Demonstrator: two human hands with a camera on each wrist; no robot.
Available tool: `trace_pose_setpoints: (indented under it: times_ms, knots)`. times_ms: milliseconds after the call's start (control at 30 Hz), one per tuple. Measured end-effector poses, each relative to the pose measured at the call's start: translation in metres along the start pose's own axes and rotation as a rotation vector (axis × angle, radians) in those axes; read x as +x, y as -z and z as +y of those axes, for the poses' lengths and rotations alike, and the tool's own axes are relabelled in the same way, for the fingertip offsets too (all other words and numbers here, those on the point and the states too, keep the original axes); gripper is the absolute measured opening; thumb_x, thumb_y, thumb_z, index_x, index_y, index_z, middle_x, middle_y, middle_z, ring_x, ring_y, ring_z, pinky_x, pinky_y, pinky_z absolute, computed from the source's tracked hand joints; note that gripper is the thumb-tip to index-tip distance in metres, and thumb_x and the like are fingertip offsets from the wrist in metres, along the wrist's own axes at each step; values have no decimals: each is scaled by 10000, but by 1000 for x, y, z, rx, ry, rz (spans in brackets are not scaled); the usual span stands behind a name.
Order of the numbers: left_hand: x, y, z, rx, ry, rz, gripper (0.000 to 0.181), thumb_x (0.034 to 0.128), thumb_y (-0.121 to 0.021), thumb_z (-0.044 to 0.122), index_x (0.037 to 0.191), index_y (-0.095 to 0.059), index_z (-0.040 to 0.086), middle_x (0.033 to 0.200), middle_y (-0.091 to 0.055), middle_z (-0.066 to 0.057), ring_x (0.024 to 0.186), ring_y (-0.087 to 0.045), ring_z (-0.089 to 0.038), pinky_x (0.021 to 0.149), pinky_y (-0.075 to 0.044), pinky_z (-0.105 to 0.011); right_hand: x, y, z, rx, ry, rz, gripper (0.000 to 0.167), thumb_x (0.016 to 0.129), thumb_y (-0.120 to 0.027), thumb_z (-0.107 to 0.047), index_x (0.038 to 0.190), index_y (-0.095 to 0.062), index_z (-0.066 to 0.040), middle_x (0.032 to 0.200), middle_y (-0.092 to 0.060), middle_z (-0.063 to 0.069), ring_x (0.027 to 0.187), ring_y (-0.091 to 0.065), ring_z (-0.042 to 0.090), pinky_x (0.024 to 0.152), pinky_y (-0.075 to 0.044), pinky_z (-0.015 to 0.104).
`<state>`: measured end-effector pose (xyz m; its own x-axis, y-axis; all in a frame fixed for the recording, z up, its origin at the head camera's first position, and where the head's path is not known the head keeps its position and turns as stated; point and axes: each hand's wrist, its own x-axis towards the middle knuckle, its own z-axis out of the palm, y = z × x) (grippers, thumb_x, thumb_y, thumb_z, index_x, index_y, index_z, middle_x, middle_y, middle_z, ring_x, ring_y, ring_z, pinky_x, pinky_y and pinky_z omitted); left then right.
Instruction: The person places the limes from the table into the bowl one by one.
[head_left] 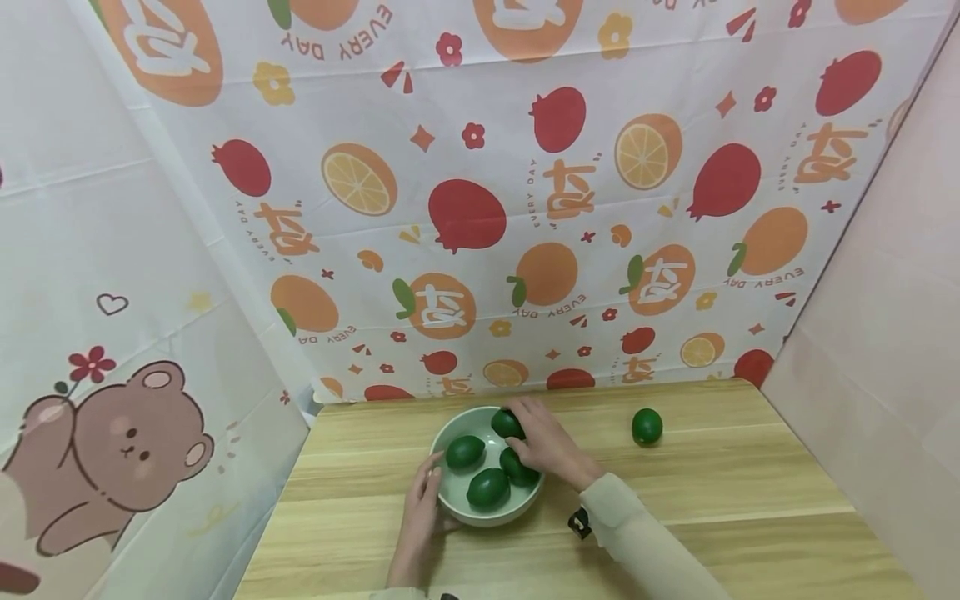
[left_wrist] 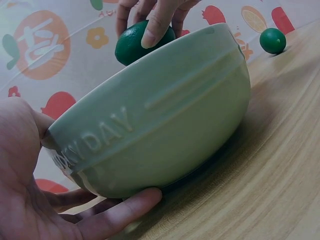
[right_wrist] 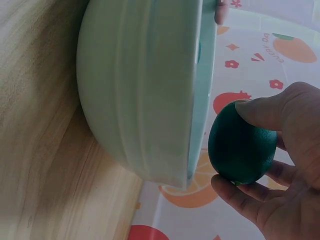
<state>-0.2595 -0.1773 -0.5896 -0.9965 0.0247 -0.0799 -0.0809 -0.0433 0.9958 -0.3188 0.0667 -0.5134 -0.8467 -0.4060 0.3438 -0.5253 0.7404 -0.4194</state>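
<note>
A pale green bowl (head_left: pixel 486 522) stands on the wooden table. My left hand (head_left: pixel 420 507) holds its left side, the thumb at the rim and the fingers low along the outer wall (left_wrist: pixel 165 135). My right hand (head_left: pixel 546 440) is over the far right rim and pinches a dark green lime (right_wrist: pixel 242 145) between thumb and fingertips. In the left wrist view this lime (left_wrist: pixel 137 44) shows just above the rim. Inside the bowl lie three more limes, one at the left (head_left: pixel 465 452), one in front (head_left: pixel 488 488) and one at the right, partly covered by my right hand.
Another green lime (head_left: pixel 647 426) lies on the table (head_left: pixel 720 483), right of the bowl. A fruit-print cloth (head_left: pixel 495 283) hangs behind the table's back edge. Pale sheets hang on both sides, the left one with a printed bear (head_left: pixel 135 450).
</note>
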Motion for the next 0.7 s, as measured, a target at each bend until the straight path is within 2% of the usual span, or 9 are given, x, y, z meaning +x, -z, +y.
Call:
trace_pose_setpoints:
  times_ms: [133, 367, 600, 700]
  knots:
    - [0, -1, 2, -13, 9, -3, 537, 1099, -372, 433, 1581, -316, 203, 1605, -235, -316, 1393, -361, -636, 797, -661, -584, 2, -2, 1, -10, 8, 4, 520, 929, -743, -199, 1391, -529, -92, 1380, -587, 109, 1279, -553, 284, 1088, -556, 472]
    - [-1, -1, 3, 13, 14, 5, 540, 1100, -357, 447, 1587, -304, 220, 1558, -273, -327, 1368, -392, -638, 781, -668, -566, 3, -8, 0, -42, 9, 0, 504, 943, -729, -228, 1389, -521, -119, 1378, -574, 101, 1266, -553, 269, 1066, -569, 460]
    - [3, 1, 0, 56, 10, 37, 534, 1095, -378, 453, 1565, -359, 200, 1653, -203, -291, 1411, -335, -635, 746, -677, -551, 4, -15, -4, -56, -20, -13, 516, 950, -718, -257, 1407, -510, -137, 1382, -558, 107, 1267, -547, 271, 1049, -567, 462]
    - [2, 1, -1, 61, 14, 33, 536, 1096, -376, 450, 1571, -348, 205, 1642, -211, -303, 1405, -338, -642, 746, -676, -552, 5, -18, -5, -73, -24, -25, 532, 951, -716, -277, 1418, -498, -142, 1379, -552, 112, 1254, -547, 275, 1043, -559, 468]
